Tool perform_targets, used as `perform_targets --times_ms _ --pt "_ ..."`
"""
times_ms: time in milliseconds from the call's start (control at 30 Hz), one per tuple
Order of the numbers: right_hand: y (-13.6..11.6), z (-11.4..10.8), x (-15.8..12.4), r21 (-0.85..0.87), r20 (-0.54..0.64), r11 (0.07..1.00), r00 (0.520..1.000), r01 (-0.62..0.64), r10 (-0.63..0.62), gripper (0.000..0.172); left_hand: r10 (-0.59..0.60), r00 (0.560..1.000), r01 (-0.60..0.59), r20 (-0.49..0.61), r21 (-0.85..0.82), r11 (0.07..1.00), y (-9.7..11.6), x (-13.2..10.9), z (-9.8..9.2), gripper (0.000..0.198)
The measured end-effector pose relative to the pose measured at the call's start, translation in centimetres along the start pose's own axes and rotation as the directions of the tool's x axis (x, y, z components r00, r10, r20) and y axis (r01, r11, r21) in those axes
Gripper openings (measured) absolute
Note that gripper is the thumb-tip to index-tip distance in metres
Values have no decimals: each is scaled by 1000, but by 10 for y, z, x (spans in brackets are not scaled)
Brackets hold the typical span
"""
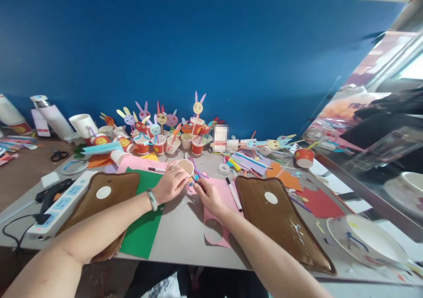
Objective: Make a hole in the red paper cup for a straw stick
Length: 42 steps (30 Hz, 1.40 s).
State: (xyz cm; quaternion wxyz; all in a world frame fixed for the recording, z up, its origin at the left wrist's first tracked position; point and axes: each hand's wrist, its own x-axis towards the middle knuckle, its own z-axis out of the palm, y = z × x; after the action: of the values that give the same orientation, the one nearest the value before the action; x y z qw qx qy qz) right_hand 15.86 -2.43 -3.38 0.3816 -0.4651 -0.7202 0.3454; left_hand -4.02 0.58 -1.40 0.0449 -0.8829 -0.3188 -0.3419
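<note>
My left hand (pixel 172 182), a bracelet on its wrist, is closed round a paper cup (pixel 186 167) tipped with its mouth toward me. My right hand (pixel 207 194) is closed beside the cup's rim on a thin dark thing with a bit of blue, too small to name. Under the hands lie a small pink paper piece (pixel 191 189) and a purple strip (pixel 198 169). Below my right forearm is a pink paper sheet (pixel 224 192) with a round hole cut in it. A marker pen (pixel 234 195) rests on that sheet's right side.
Paper cups with rabbit faces (pixel 159 143) line the blue partition (pixel 205 46). Brown cushions (pixel 264 218) flank my arms, one overlapping green paper (pixel 145 218). A power strip (pixel 66 203) lies left. Orange paper (pixel 284 176), red paper (pixel 322 203) and a glue gun (pixel 54 194) lie around.
</note>
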Motion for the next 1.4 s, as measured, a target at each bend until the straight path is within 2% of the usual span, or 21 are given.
perform_targets --times_ms 267,433,567,733,933,1033,1200,1300,1400 --pt "2 1 -4 -19 -46 999 999 28 -29 23 -85 993 86 86 -1 996 7 10 -7 17" --pt "-1 2 -9 -40 -5 999 1000 16 -16 20 -214 975 216 51 -45 975 18 2 -1 16" --pt "-5 1 -10 -40 8 999 1000 -3 3 23 -266 964 267 26 -60 962 23 2 3 18" --pt "-6 -1 -9 -96 33 995 999 22 -19 27 -242 970 241 -4 -70 968 19 2 1 20" --pt "-9 -2 -7 -187 13 981 998 58 -56 31 -184 983 184 6 -45 982 15 -1 -10 25" --pt "-13 -6 -5 -235 40 966 994 104 -98 31 -148 989 148 3 -35 988 15 -2 -14 27" --pt "-12 -5 -4 -279 22 951 991 132 -131 32 -120 991 121 51 -30 992 11 -6 -15 28" --pt "-8 -4 -5 -376 32 913 987 159 -158 35 -124 991 127 58 -35 991 10 -6 -15 30" --pt "-6 -6 -6 -524 21 828 976 197 -219 37 -148 986 152 73 -54 987 11 -5 -15 29"
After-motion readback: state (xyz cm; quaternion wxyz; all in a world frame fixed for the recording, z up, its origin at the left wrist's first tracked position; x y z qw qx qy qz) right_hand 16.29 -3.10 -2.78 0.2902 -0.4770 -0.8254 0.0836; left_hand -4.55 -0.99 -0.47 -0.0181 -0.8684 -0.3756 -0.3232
